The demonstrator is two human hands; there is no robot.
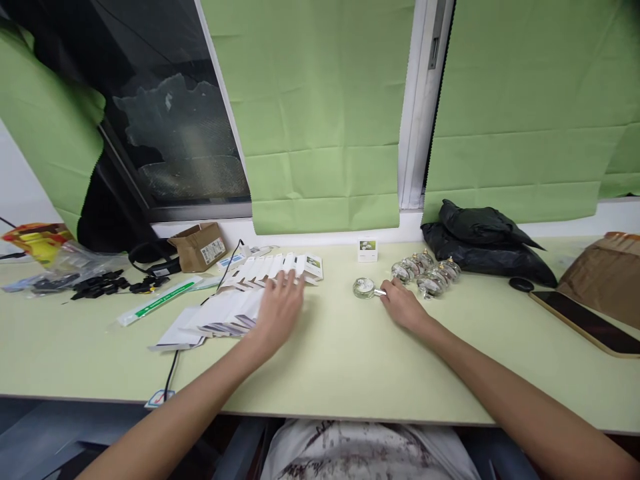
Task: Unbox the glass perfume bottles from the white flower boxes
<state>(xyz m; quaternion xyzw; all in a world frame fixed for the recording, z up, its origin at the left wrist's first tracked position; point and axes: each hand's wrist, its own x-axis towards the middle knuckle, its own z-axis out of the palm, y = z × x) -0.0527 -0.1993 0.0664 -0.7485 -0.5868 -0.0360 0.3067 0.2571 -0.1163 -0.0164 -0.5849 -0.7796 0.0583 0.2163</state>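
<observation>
My left hand [278, 308] lies flat, fingers spread, on a fanned row of flat white cartons [273, 268], with a second row of cartons [220, 319] under its palm side. My right hand [403, 305] pinches the metal top of a small round glass bottle [363, 288] that lies on the pale green table [340, 360]. Just right of it sits a cluster of several similar wrapped glass bottles [427, 273]. One assembled small white box [367, 250] with a green picture stands behind the bottle.
A black plastic bag [483, 243] lies by the window sill at the right. A phone [587, 321] and a brown paper parcel [607, 275] are at the far right. At the left are a small cardboard box [199, 245], black cables [107, 283] and a green-striped packet [160, 300].
</observation>
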